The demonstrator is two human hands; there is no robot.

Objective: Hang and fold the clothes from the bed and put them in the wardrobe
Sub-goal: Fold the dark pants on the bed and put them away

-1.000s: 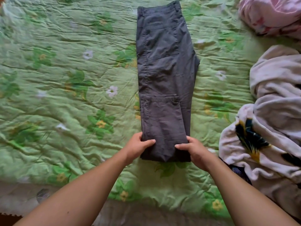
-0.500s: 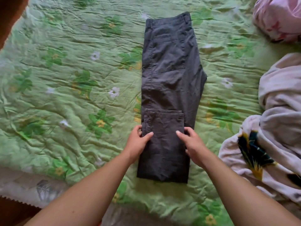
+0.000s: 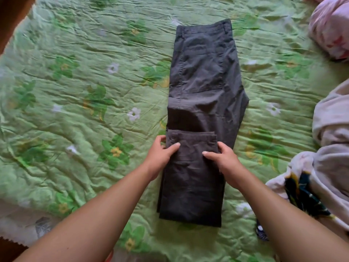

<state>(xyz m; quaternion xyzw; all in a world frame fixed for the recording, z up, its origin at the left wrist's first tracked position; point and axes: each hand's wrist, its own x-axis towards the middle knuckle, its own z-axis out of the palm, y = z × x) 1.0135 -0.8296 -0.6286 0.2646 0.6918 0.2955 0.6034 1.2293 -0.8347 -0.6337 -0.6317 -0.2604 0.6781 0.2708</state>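
Dark grey trousers (image 3: 204, 87) lie lengthwise on the green flowered bed (image 3: 75, 110), waistband toward 12 o'clock, with the leg ends folded up over the middle. The left hand (image 3: 160, 154) pinches that flap's 9 o'clock edge and the right hand (image 3: 224, 159) its 3 o'clock edge. Pale clothes (image 3: 330, 129) are heaped at 3 o'clock.

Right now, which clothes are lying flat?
The dark grey trousers, gripped by the left hand and right hand; the pale heap and pink bundle at the right are crumpled.

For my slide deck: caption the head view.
Left hand and right hand grip the folded leg end of dark trousers on a green quilt.
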